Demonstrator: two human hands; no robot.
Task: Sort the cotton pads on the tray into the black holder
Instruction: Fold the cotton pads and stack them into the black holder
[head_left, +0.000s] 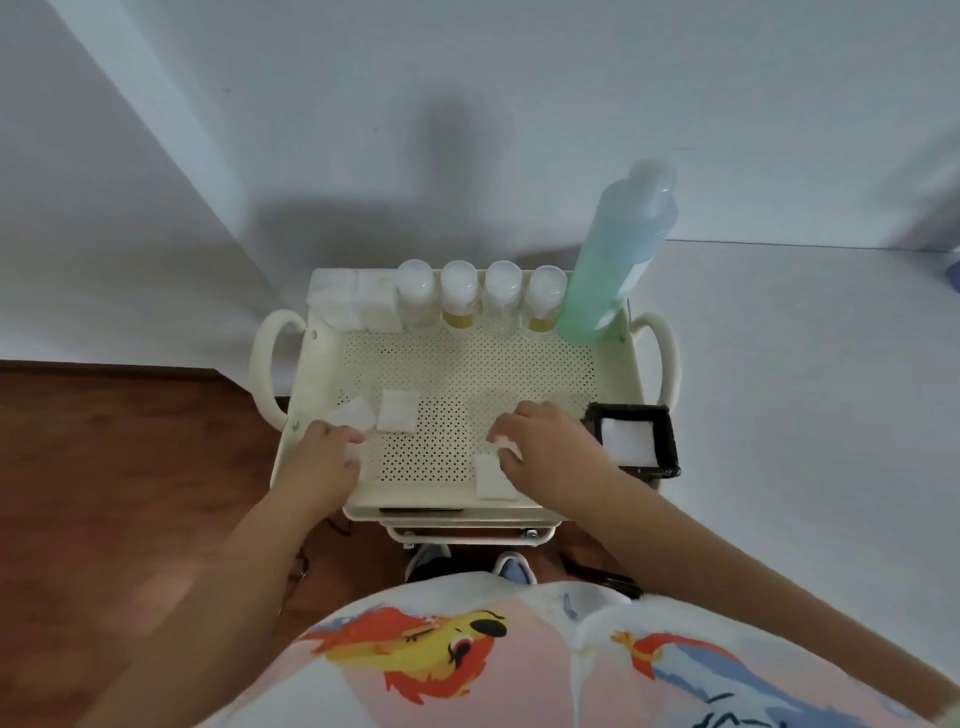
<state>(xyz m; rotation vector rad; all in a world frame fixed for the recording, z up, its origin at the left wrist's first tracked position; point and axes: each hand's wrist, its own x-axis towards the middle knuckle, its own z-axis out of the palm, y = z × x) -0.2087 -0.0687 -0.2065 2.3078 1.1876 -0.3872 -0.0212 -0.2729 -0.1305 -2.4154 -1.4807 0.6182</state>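
A cream perforated tray (457, 358) tops a small cart. White square cotton pads lie on it: two (398, 419) at the left and one (492, 477) near the front edge. My left hand (326, 451) rests at the tray's left front corner, its fingertips on the leftmost pad (352, 413). My right hand (540, 439) is curled over the tray's right side, pinching a pad (506, 446) in its fingertips. The black holder (635, 440) hangs at the tray's right edge, just right of my right hand, with white pads inside.
Along the tray's back stand two packs of pads (353, 300), several small clear capped bottles (480, 296) and a tall green bottle (618, 260). Cream handles flank the tray. A white wall is behind, wooden floor at left, and a white surface at right.
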